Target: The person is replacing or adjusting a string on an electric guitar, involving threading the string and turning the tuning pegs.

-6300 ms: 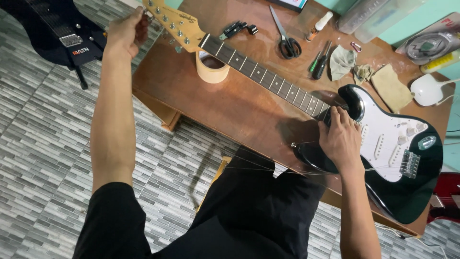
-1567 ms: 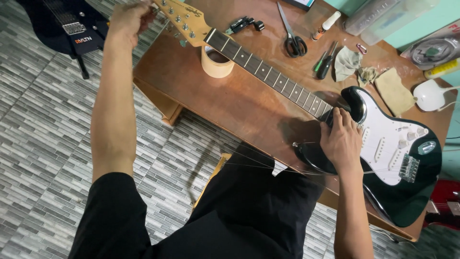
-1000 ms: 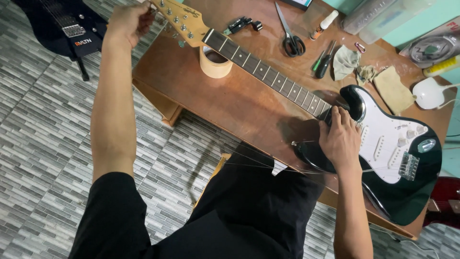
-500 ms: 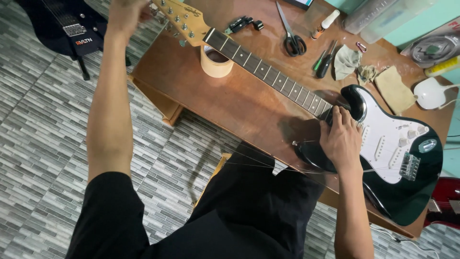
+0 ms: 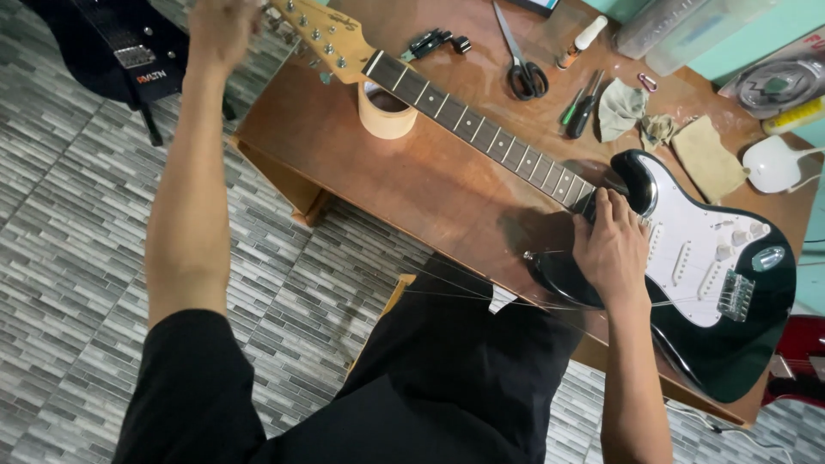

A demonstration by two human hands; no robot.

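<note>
Reaching a little further up than half a second ago, the left hand (image 5: 222, 30) is now sitting at the very top edge of the view beside the headstock (image 5: 320, 39), its fingers cut off by the frame and slightly blurred, so I cannot tell whether they are curled or pinching anything. Meanwhile the right hand (image 5: 612, 249) is staying where it was, lying flat with fingers together and pressing down where the dark fretted neck (image 5: 481, 129) is meeting the body. Lying diagonally across the reddish-brown wooden bench (image 5: 430, 185) is the electric guitar (image 5: 705, 275), its glossy black body carrying a white pickguard and a chrome bridge, its pale maple headstock hanging past the bench's left corner. Propping the neck up is a beige roll of masking tape (image 5: 387, 112). Thin loose strings (image 5: 464, 288) are trailing from the body over the person's black clothing, fine and hard to follow. Further back, black-handled scissors (image 5: 520, 64), green-handled screwdrivers (image 5: 580, 103), crumpled rags (image 5: 623, 107) and a white computer mouse (image 5: 773, 163) are resting on the bench. Another dark guitar (image 5: 120, 51) is standing on the grey tiled floor (image 5: 77, 258), partly out of frame.
</note>
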